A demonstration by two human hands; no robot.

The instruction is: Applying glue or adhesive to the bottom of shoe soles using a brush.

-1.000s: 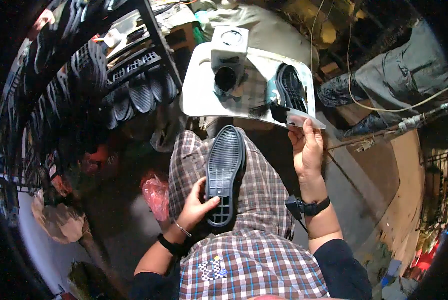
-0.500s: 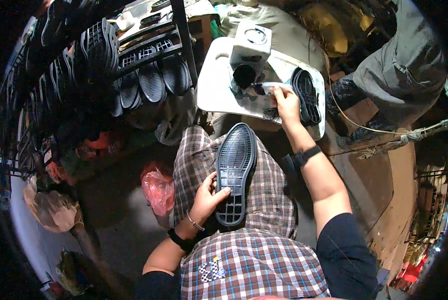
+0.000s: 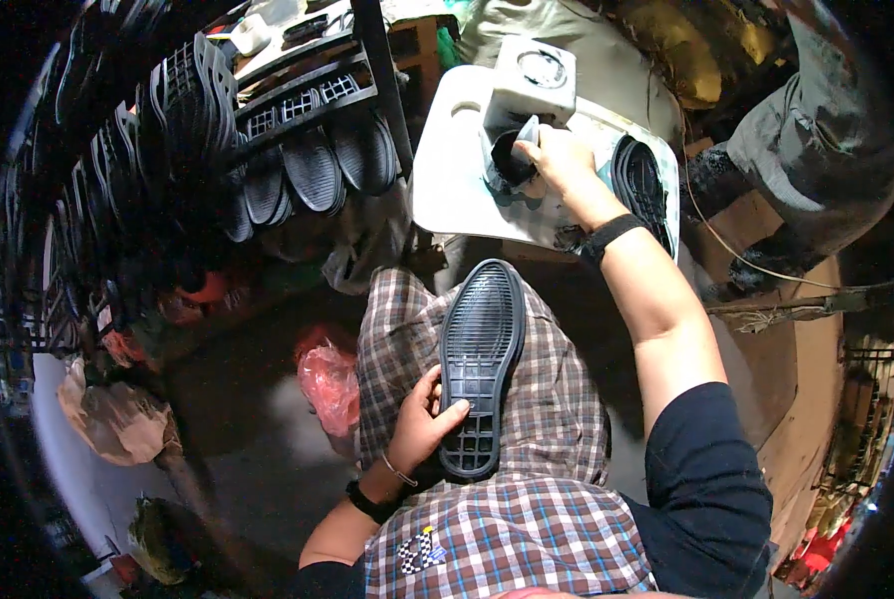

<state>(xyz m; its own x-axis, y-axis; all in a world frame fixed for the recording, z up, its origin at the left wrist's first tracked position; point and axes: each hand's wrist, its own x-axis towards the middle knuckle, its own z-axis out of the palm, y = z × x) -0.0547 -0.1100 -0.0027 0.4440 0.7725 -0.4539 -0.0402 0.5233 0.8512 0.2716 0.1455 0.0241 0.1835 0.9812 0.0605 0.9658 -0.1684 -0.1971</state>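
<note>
I see the black sole lying ribbed, gridded face up on the lap, wider end away; the pale strip tilts beside the box.

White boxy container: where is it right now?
In the head view, the white boxy container is near the top, right of centre, on the white board, just beyond the right hand.

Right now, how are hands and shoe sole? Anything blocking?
Left hand gripping black sole over lap. Right hand holding pale tool at white container. Second sole nearby; no blockage visible.
</note>
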